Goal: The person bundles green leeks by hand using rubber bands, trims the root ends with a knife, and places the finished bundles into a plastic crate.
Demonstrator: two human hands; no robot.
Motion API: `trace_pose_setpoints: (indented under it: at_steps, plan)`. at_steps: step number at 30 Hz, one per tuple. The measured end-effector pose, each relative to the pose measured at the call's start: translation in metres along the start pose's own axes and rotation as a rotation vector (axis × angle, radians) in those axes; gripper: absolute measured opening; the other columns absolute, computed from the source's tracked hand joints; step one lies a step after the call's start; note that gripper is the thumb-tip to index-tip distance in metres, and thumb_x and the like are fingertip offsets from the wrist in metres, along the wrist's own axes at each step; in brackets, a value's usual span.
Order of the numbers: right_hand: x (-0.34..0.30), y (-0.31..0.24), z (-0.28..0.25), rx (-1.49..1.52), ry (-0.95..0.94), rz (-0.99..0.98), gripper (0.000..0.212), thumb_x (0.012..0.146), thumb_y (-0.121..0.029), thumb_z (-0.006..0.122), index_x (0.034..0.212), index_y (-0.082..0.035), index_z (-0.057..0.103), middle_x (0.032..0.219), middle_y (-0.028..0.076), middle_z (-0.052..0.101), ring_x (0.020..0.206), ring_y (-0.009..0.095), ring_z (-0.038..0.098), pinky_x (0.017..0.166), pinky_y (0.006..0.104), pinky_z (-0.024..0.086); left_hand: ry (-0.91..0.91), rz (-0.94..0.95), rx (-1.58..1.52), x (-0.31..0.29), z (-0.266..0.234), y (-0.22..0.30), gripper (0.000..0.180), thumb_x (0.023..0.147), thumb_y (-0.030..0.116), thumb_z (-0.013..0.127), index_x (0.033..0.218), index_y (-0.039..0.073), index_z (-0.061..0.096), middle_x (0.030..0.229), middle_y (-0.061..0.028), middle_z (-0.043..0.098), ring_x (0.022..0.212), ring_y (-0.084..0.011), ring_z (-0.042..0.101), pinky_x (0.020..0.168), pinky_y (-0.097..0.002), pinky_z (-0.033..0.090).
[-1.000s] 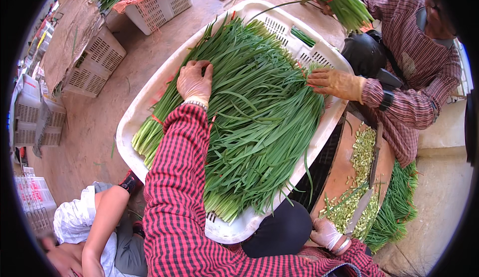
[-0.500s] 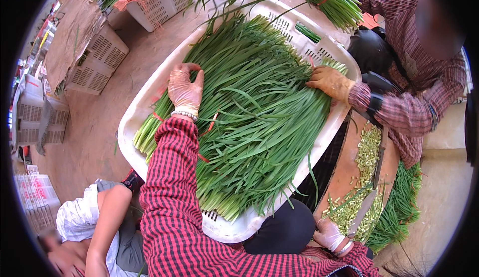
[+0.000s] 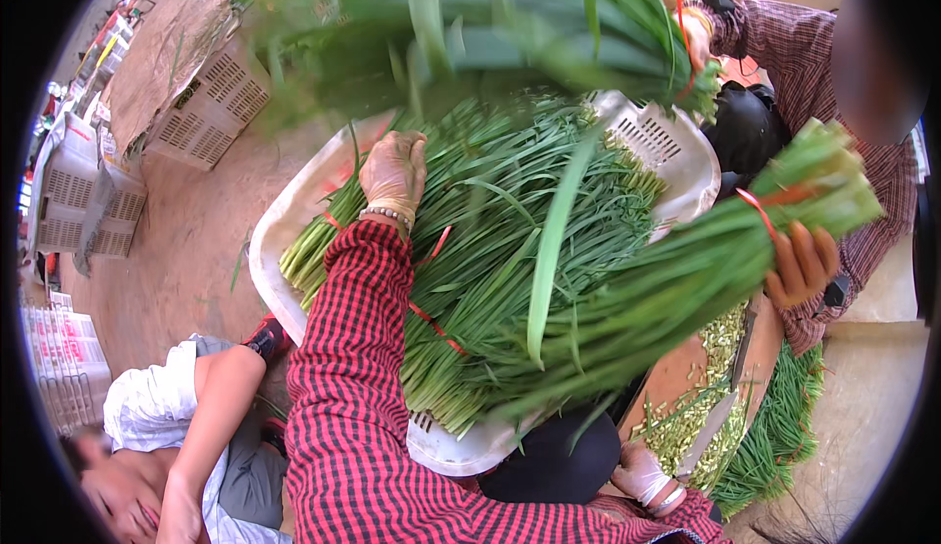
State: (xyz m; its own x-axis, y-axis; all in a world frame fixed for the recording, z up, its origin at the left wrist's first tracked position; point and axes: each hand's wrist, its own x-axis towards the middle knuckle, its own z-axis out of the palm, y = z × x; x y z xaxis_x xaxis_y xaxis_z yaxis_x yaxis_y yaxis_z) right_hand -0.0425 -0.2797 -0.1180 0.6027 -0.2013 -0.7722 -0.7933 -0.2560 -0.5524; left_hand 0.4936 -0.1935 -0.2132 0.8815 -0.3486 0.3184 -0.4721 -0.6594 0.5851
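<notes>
Green chives (image 3: 510, 250) lie diagonally — left hand (image 3: 394, 167) grip spread flat on them.

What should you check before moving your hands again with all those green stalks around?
1. Left hand flat on the green stalks in the white tray: ok.
2. Right hand near the knife on the cutting board; its grip: cannot tell.
3. Bundle held by the co-worker's hand hangs over the tray, in the way: not ok.
4. Second bundle swings overhead, blurred: not ok.
5. Person in white shirt close at lower left: not ok.
</notes>
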Motion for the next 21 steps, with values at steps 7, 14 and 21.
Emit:
trace_pose_setpoints:
  at_steps: [7,14,21]
  plan:
    - [0.001,0.019,0.010,-0.222,0.033,0.142,0.044,0.085,-0.023,0.060,0.127,-0.011,0.060,0.100,0.019,0.071,0.097,0.033,0.069,0.083,0.0388,0.053,-0.298,-0.059,-0.055,0.007,0.000,-0.009,0.026,0.087,0.034,0.069,0.101,0.013,0.073,0.091,-0.0084,0.071,0.089,-0.0264,0.068,0.081,-0.0376,0.052]
    - [0.001,0.036,0.013,-0.181,0.030,0.120,0.042,0.080,-0.025,0.062,0.118,-0.009,0.064,0.090,0.022,0.070,0.088,0.040,0.067,0.077,0.0460,0.053,-0.484,-0.284,-0.057,0.012,-0.028,0.006,0.034,0.082,0.036,0.076,0.112,0.019,0.073,0.099,-0.0026,0.071,0.095,-0.0200,0.067,0.089,-0.0354,0.050]
    - [0.001,0.033,0.014,-0.221,0.042,0.147,0.043,0.079,-0.025,0.062,0.119,-0.010,0.064,0.093,0.023,0.069,0.091,0.041,0.067,0.079,0.0472,0.053,-0.358,-0.215,-0.120,0.002,-0.020,0.000,0.034,0.077,0.033,0.078,0.105,0.017,0.068,0.098,-0.0010,0.068,0.095,-0.0195,0.066,0.087,-0.0370,0.050]
